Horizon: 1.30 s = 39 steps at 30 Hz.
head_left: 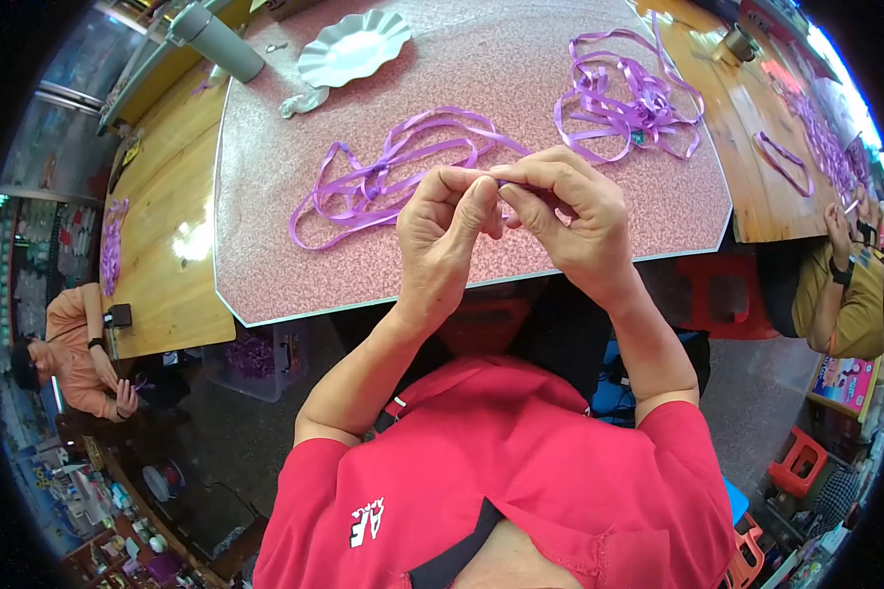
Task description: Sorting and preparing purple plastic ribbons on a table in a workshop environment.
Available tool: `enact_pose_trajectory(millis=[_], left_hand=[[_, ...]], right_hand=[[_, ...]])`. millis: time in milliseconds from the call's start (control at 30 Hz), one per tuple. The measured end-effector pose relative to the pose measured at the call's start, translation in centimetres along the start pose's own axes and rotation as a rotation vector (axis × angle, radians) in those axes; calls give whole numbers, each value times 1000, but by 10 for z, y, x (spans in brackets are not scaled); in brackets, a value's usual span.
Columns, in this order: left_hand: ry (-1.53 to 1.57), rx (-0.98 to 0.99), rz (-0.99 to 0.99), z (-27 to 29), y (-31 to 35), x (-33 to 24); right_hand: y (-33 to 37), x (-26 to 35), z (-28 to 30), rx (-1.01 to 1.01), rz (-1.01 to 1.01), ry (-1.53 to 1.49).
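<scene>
Both of my hands meet above the near part of the pink speckled table. My left hand (448, 228) pinches thumb to finger on a purple ribbon (403, 159), and my right hand (572, 216) pinches it right alongside. Only a small dark purple bit shows between the fingertips; the rest there is hidden. Loose loops of this ribbon spread over the table to the left of and behind my hands. Farther right lies a second tangled heap of purple ribbon (640, 96), with a small teal piece in it.
At the back left are a white scalloped plate (356, 49), crumpled clear plastic (303, 102) and a grey-green tumbler (216, 41). Wooden tables (167, 245) flank the pink one (265, 226). People sit at left and right. A red stool (727, 296) stands under the right side.
</scene>
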<state>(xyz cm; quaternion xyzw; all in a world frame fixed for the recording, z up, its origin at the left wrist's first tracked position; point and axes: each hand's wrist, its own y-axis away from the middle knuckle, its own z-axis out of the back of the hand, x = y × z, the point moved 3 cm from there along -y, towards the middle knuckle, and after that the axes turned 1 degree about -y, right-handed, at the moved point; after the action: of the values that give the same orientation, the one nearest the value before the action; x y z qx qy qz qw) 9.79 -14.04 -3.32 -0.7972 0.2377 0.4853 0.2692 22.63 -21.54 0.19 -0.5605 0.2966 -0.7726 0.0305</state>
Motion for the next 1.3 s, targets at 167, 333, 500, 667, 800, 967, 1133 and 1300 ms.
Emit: enact_pose_trajectory(millis=[167, 333, 500, 667, 800, 967, 1133, 1300], left_hand=[[-77, 27, -56, -5, -2, -7], [-372, 118, -125, -4, -6, -10], [-500, 178, -136, 2, -7, -2], [-491, 55, -180, -3, -6, -1], [-572, 34, -290, -6, -7, -8], [-439, 21, -190, -8, -7, -7], [-261, 54, 17, -3, -10, -3], [-247, 50, 67, 2, -10, -3]], right_hand=[[0, 1, 1, -39, 170, 140], [5, 1, -1, -22, -173, -251], [5, 2, 0, 20, -261, -331], [3, 4, 4, 17, -16, -68], [0, 10, 4, -20, 159, 105], [-1, 7, -2, -82, 257, 151], [2, -10, -5, -37, 84, -36], [5, -15, -7, 26, -213, -355]])
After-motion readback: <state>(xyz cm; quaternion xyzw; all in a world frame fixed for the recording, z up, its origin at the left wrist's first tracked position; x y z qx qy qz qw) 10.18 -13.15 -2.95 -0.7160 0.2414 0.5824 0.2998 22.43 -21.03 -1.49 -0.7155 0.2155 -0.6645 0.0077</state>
